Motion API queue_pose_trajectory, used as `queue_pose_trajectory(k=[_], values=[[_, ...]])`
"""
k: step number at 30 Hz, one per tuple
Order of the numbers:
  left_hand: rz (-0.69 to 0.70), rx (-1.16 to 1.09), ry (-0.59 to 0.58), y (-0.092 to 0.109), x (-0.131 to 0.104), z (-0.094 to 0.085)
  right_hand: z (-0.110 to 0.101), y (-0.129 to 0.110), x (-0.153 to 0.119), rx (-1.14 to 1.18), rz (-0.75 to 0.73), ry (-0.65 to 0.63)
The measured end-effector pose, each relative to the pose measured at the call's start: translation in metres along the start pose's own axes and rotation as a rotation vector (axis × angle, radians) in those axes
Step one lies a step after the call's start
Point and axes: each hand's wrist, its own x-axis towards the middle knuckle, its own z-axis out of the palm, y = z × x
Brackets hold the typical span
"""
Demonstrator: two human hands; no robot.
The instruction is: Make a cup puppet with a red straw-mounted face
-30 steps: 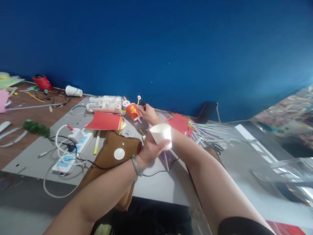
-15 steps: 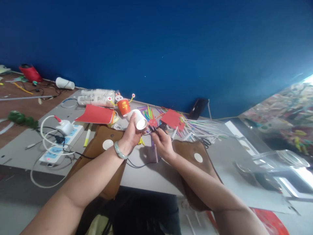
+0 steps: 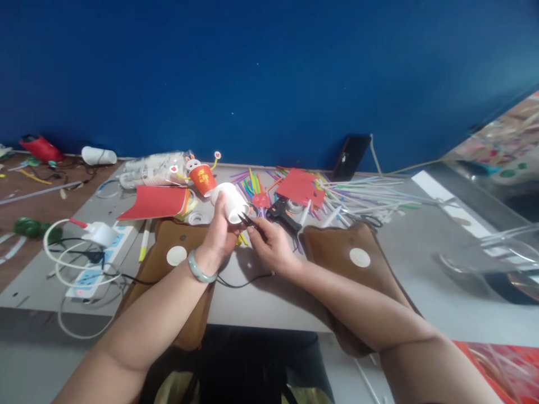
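My left hand (image 3: 221,230), a jade-coloured bangle at its wrist, is closed around a white paper cup (image 3: 229,201) tilted with one end toward me. My right hand (image 3: 272,244) is wrapped round dark scissors (image 3: 249,220), their handles mostly hidden in the fingers. The two blade tips stand apart at the cup's near rim; whether they touch it I cannot tell. Just behind the cup leans a red decorated cup (image 3: 202,178) with a rabbit face and yellow arms. A black glue gun (image 3: 283,216) lies beyond my right hand.
Red paper sheets (image 3: 155,202) lie left and right, with many coloured pipe cleaners (image 3: 357,193) at the back. Brown mats (image 3: 337,244) flank my hands. A power strip (image 3: 90,278) with cables lies left. A sleeve of cups (image 3: 154,170) rests by the wall; a black phone-like slab (image 3: 352,157) leans there.
The scissors have moved left from beside the cup to its rim, the blades now pointing at it. The cup has turned a little in my left hand. My view has shifted slightly right.
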Motion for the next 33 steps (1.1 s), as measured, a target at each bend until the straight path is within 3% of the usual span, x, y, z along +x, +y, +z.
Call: queue_pose_trajectory(k=[6, 13, 24, 30, 33], values=[[0.022, 0.081, 0.018, -0.004, 0.0, -0.002, -0.002, 0.0, -0.002, -0.012, -0.015, 0.008], [0.011, 0.087, 0.001, -0.005, 0.001, -0.005, -0.001, 0.001, -0.002, -0.013, -0.137, 0.069], [0.012, 0.117, -0.018, -0.005, -0.001, -0.004, 0.001, 0.003, -0.004, -0.025, -0.153, 0.082], [0.113, 0.13, 0.049, -0.009, -0.002, -0.002, 0.0, -0.002, -0.004, 0.004, -0.117, 0.069], [0.173, 0.291, 0.064, -0.012, -0.002, -0.012, 0.0, -0.007, -0.003, 0.07, -0.088, 0.053]])
